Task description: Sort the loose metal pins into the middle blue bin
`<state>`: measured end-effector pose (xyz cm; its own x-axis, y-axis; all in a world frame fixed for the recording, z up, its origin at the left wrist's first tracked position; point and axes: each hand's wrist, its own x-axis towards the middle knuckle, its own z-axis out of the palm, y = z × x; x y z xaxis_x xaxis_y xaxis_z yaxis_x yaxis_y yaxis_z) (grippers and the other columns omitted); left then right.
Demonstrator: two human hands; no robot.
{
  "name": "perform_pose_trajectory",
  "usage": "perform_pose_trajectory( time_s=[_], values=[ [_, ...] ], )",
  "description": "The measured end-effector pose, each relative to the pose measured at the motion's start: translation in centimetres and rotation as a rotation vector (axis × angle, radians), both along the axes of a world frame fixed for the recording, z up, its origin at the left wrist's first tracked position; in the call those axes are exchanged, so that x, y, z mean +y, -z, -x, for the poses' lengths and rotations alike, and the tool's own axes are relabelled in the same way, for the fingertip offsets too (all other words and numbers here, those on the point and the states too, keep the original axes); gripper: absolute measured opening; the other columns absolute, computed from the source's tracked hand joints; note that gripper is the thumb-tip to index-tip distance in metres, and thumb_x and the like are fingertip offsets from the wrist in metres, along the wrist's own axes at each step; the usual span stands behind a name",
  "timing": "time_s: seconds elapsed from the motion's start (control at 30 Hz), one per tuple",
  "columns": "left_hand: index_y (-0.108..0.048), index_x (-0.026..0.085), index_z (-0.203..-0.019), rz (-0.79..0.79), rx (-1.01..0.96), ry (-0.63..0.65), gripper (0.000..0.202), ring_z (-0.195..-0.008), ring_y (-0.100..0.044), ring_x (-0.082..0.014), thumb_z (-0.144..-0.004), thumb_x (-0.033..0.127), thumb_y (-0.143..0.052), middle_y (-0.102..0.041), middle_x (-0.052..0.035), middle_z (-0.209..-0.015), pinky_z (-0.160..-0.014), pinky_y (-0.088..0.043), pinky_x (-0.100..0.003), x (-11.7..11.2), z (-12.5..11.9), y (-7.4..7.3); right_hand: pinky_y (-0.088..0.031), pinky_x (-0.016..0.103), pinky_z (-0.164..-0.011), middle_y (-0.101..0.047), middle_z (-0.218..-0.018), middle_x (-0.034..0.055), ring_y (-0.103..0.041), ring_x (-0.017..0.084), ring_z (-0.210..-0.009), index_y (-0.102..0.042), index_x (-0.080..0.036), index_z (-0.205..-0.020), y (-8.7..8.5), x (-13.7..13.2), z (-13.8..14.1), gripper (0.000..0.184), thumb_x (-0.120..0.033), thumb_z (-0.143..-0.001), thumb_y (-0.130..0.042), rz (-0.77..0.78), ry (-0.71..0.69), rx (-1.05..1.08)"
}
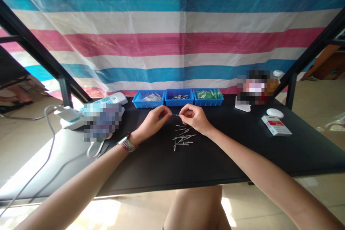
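My left hand (155, 118) and my right hand (194, 116) meet above the black table (242, 151), fingers pinched. Between their fingertips runs one thin metal pin (175, 115), held at both ends. Just below the hands lies a loose heap of several similar silvery pins (182, 138) on the tabletop. A beaded band and a watch sit on my left wrist.
Three blue trays stand at the table's back: left (148, 99) with clear bits, middle (179, 97) with metal pins, right (208, 97) with green pieces. A white device with cable (70, 116) sits left. A white mouse (275, 113) and red-white box (276, 125) lie right.
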<state>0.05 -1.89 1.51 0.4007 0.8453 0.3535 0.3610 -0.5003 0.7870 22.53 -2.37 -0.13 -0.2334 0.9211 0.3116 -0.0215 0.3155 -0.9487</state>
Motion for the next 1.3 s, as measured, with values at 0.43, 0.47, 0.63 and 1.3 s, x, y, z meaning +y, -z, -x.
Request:
perform_pose_trajectory(
  time_s=[0.43,0.47,0.63,1.3],
  values=[
    [-0.081,0.028,-0.116,-0.187,0.339,0.246,0.023,-0.107,-0.065,-0.0246,-0.102,0.034,-0.064,-0.069,-0.0078,-0.112,-0.098,-0.053,-0.037,-0.4,-0.3,0.7,-0.050,0.033,-0.080,-0.081,-0.108,0.0087,-0.073,0.023,-0.088,-0.078,-0.022,-0.099,-0.4,4.7,-4.0,0.025,-0.034,-0.105,-0.057,-0.575,0.540,-0.522],
    [-0.081,0.027,-0.113,-0.197,0.357,0.252,0.021,-0.107,-0.065,-0.0247,-0.102,0.034,-0.064,-0.069,-0.0077,-0.110,-0.098,-0.052,-0.037,-0.4,-0.4,0.7,-0.049,0.033,-0.077,-0.081,-0.105,0.0083,-0.071,0.022,-0.082,-0.078,-0.021,-0.098,-0.1,4.5,-4.0,0.025,-0.034,-0.105,-0.057,-0.577,0.550,-0.523],
    [-0.072,0.023,-0.101,-0.211,0.360,0.211,0.011,-0.099,-0.063,-0.0237,-0.097,0.023,-0.062,-0.069,-0.0052,-0.100,-0.090,-0.051,-0.035,-0.4,-0.3,0.7,-0.044,0.031,-0.068,-0.076,-0.094,0.0052,-0.056,0.015,-0.060,-0.073,-0.022,-0.090,0.5,3.6,-3.4,0.025,-0.035,-0.104,-0.058,-0.564,0.491,-0.565],
    [-0.068,0.017,-0.086,0.161,-0.325,0.093,0.031,-0.092,-0.069,-0.0198,-0.083,0.041,-0.088,-0.072,-0.0059,-0.097,-0.087,-0.056,-0.033,-0.2,-0.3,-0.5,-0.049,0.026,-0.058,-0.068,-0.084,0.0009,-0.060,0.013,-0.062,-0.071,-0.021,-0.089,0.2,-0.1,0.1,0.008,-0.028,-0.088,-0.074,-0.287,0.053,-0.236]
  ],
)
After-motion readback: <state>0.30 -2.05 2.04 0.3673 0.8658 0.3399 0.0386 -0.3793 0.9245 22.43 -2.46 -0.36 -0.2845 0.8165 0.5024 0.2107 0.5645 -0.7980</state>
